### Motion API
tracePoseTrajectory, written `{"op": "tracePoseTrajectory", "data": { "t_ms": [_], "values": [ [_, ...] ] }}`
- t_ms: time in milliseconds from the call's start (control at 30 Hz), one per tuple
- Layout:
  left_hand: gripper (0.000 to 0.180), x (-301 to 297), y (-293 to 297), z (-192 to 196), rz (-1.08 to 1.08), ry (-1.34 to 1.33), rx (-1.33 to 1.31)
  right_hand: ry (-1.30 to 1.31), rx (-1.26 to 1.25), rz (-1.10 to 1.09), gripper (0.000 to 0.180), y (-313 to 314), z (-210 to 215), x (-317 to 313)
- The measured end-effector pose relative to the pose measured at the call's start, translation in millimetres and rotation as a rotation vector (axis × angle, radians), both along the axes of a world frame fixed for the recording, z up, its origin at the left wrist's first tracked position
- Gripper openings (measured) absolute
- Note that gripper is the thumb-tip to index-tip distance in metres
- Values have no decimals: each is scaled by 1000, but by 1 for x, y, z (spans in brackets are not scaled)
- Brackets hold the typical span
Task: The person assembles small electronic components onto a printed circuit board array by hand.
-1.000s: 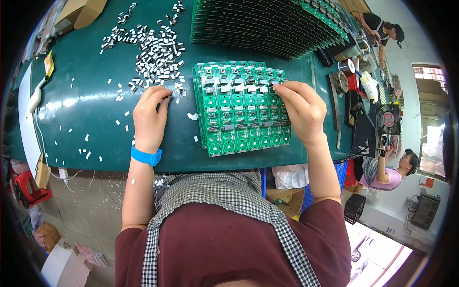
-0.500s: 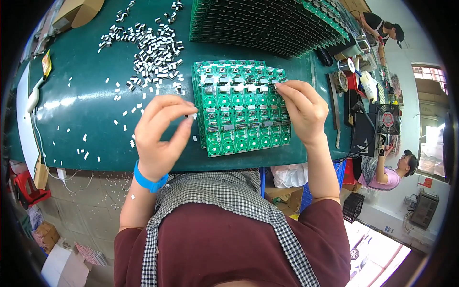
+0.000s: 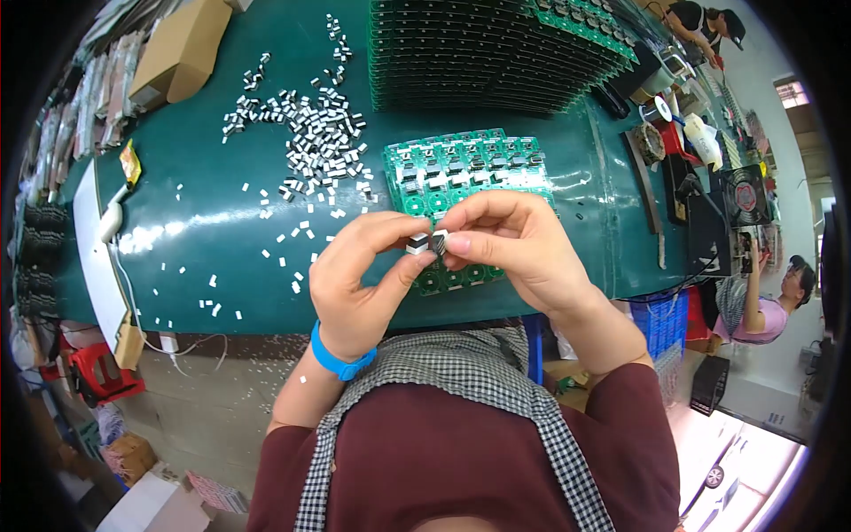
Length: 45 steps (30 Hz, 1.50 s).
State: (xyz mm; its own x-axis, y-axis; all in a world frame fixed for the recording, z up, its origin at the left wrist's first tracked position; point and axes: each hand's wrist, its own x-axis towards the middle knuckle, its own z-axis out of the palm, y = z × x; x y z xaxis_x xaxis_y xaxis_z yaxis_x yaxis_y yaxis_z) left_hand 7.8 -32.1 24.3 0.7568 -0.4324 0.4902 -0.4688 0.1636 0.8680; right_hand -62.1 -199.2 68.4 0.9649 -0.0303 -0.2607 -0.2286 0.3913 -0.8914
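Note:
Both hands meet above the near part of a green circuit board panel (image 3: 425, 203). Between the thumb and fingers of my left hand (image 3: 350, 266) is a small black-and-white block (image 3: 417, 244). My right hand (image 3: 523, 253) pinches a similar block (image 3: 440, 239), its dark, lined side turned toward the left hand. The two blocks are close together; whether they touch I cannot tell. Rows of small components, some white-topped, stand on the panel's far half. My hands hide much of its near half.
A heap of black-and-white blocks (image 3: 324, 133) lies left of the panel, with white scraps (image 3: 284, 238) scattered nearer. Stacked circuit boards (image 3: 496, 62) stand behind. A cardboard box (image 3: 182, 49) is far left; a solder spool (image 3: 656, 110) and fan (image 3: 746, 197) are right. Two people work at right.
My right hand has left the panel's far right corner and come toward me and leftward. My left hand has moved right, over the panel. Blocks now show in both hands; the whole view has shifted.

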Motion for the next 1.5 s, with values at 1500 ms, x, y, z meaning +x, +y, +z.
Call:
{"op": "tracePoseTrajectory", "data": {
  "t_ms": [1500],
  "values": [
    [30,-5,4,7,79,-300,126,-27,-145,76,24,1,5,2]
  ]
}}
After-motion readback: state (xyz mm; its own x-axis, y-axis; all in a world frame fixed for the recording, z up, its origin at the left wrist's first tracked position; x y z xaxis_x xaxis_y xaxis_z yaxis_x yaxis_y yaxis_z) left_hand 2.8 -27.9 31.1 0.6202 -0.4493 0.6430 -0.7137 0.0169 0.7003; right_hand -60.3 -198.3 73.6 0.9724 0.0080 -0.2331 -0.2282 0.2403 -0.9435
